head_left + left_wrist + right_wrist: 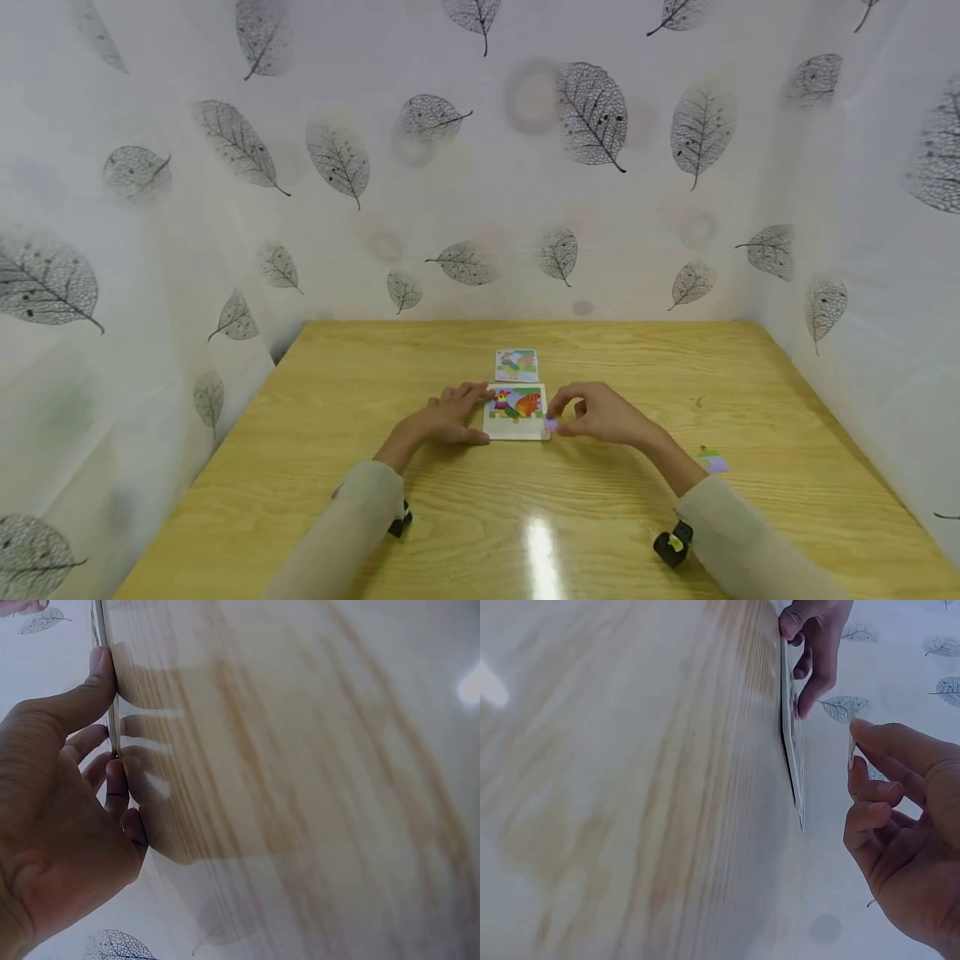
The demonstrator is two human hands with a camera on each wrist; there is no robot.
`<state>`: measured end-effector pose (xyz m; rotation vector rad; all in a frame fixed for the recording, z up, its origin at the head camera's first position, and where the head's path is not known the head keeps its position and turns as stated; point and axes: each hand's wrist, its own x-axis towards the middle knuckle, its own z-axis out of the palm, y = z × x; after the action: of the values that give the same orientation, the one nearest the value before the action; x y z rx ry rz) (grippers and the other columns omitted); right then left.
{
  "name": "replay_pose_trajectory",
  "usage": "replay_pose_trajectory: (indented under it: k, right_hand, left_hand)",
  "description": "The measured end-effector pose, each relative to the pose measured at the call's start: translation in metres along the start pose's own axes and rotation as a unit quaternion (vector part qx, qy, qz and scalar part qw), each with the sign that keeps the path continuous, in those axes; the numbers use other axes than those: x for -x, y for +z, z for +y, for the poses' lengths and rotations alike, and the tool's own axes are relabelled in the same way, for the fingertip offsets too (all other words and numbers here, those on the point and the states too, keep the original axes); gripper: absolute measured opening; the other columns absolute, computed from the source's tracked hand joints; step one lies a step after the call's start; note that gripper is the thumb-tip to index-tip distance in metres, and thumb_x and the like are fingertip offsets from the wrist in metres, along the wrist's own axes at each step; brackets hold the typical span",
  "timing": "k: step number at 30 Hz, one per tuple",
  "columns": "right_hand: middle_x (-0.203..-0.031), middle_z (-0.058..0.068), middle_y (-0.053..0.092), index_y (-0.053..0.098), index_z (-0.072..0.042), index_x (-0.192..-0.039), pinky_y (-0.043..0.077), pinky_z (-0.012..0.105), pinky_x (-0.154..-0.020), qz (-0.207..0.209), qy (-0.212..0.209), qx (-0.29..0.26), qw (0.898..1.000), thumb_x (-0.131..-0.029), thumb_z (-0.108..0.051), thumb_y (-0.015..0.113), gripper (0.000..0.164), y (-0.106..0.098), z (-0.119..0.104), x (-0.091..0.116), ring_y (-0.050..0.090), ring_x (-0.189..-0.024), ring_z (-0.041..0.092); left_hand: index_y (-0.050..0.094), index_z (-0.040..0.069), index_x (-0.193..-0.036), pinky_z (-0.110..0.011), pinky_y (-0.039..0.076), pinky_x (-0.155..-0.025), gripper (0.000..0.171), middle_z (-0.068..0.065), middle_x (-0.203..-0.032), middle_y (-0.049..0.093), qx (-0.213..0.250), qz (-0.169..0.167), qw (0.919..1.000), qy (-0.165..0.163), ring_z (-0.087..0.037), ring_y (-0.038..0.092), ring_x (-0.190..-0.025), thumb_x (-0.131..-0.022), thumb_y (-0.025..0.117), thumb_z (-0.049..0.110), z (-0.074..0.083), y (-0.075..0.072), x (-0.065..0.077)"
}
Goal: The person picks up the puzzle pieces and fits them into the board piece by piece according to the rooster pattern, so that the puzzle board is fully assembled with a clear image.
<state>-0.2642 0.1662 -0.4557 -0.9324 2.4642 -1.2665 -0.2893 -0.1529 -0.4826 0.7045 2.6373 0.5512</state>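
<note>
A white-framed puzzle board (514,433) lies on the table with a colourful rooster picture filling its upper part; a pale strip shows below. My left hand (453,415) holds the board at its left side, thumb by the near corner and fingers by the far one. In the left wrist view that thumb (97,682) rests against the board's edge. Between thumb and fingertips, my right hand (600,413) pinches a small purplish puzzle piece (551,424) beside the board's right edge. The right wrist view shows this piece (851,750) edge-on, raised above the board (789,727).
Just beyond the board lies a picture card (516,365) with a paler rooster. Another puzzle piece (712,460), purple and green, lies on the wooden table (585,508) near the right forearm. Leaf-patterned white curtains (510,192) enclose the table at the back and sides.
</note>
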Motion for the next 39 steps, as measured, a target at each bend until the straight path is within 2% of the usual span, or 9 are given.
replay_pose_trajectory:
  k: [4,9,13,17,21,28,34,39]
  right_hand:
    - [-0.104,0.000,0.072,0.076,-0.013,-0.105,0.045,0.025,-0.059,0.001,0.011,0.002,1.000,-0.092,-0.017,0.080,0.014,0.008,-0.003,-0.020,0.048,-0.064,0.010]
    - [-0.105,0.000,0.075,0.077,-0.012,-0.104,0.053,0.031,-0.074,0.003,0.015,0.010,1.000,-0.092,-0.018,0.081,0.013,0.020,-0.003,-0.038,0.064,-0.086,0.017]
    - [-0.100,-0.002,0.075,0.078,-0.012,-0.100,0.055,0.035,-0.082,0.004,0.018,0.020,1.000,-0.090,-0.017,0.083,0.012,0.032,-0.003,-0.048,0.067,-0.096,0.018]
    - [-0.092,-0.004,0.075,0.078,-0.011,-0.094,0.053,0.033,-0.080,0.001,0.017,0.037,0.999,-0.088,-0.019,0.085,0.013,0.043,-0.005,-0.057,0.064,-0.088,0.015]
    - [-0.092,-0.004,0.076,0.078,-0.011,-0.093,0.052,0.032,-0.081,-0.001,0.014,0.047,0.999,-0.087,-0.020,0.086,0.013,0.052,-0.009,-0.063,0.062,-0.085,0.012]
    - [-0.096,0.000,0.077,0.079,-0.008,-0.095,0.054,0.043,-0.093,-0.007,0.001,0.043,0.999,-0.088,-0.016,0.085,0.013,0.060,-0.011,-0.068,0.066,-0.099,0.018]
    - [-0.095,-0.001,0.077,0.079,-0.008,-0.095,0.054,0.038,-0.086,-0.002,0.006,0.046,0.999,-0.088,-0.015,0.084,0.011,0.063,-0.011,-0.072,0.064,-0.093,0.015]
    - [-0.094,-0.003,0.077,0.079,-0.009,-0.094,0.054,0.038,-0.086,0.002,0.016,0.046,0.999,-0.089,-0.018,0.083,0.011,0.063,-0.012,-0.073,0.064,-0.093,0.015]
  left_hand:
    - [0.028,0.016,-0.163,-0.076,0.021,-0.114,0.083,-0.017,-0.167,0.024,0.009,0.001,0.9999,0.006,-0.049,0.027,-0.146,-0.097,0.072,0.039,0.005,-0.005,0.006]
    - [0.030,0.014,-0.162,-0.076,0.022,-0.113,0.082,-0.019,-0.166,0.026,0.013,0.011,0.9998,0.010,-0.050,0.029,-0.145,-0.096,0.073,0.040,0.009,-0.009,0.010]
    - [0.031,0.013,-0.162,-0.076,0.024,-0.112,0.082,-0.018,-0.165,0.028,0.011,0.012,0.9998,0.012,-0.049,0.031,-0.143,-0.096,0.073,0.039,0.008,-0.008,0.011]
    - [0.032,0.014,-0.161,-0.075,0.026,-0.111,0.082,-0.017,-0.165,0.030,0.013,0.014,0.9997,0.012,-0.048,0.033,-0.142,-0.095,0.075,0.040,0.007,-0.007,0.010]
    - [0.031,0.016,-0.162,-0.074,0.027,-0.111,0.085,-0.015,-0.165,0.030,0.011,0.013,0.9998,0.007,-0.045,0.034,-0.143,-0.094,0.075,0.042,0.008,-0.006,0.010]
    - [0.029,0.014,-0.162,-0.071,0.030,-0.110,0.086,-0.015,-0.166,0.029,0.006,0.015,0.9998,0.006,-0.043,0.034,-0.143,-0.095,0.075,0.041,0.009,-0.003,0.010]
    - [0.028,0.012,-0.162,-0.073,0.027,-0.111,0.085,-0.016,-0.166,0.029,0.011,0.015,0.9997,0.017,-0.045,0.033,-0.143,-0.096,0.073,0.041,0.010,-0.005,0.011]
    - [0.028,0.010,-0.162,-0.075,0.026,-0.111,0.084,-0.016,-0.165,0.028,0.013,0.015,0.9996,0.022,-0.046,0.032,-0.143,-0.097,0.073,0.039,0.010,-0.006,0.011]
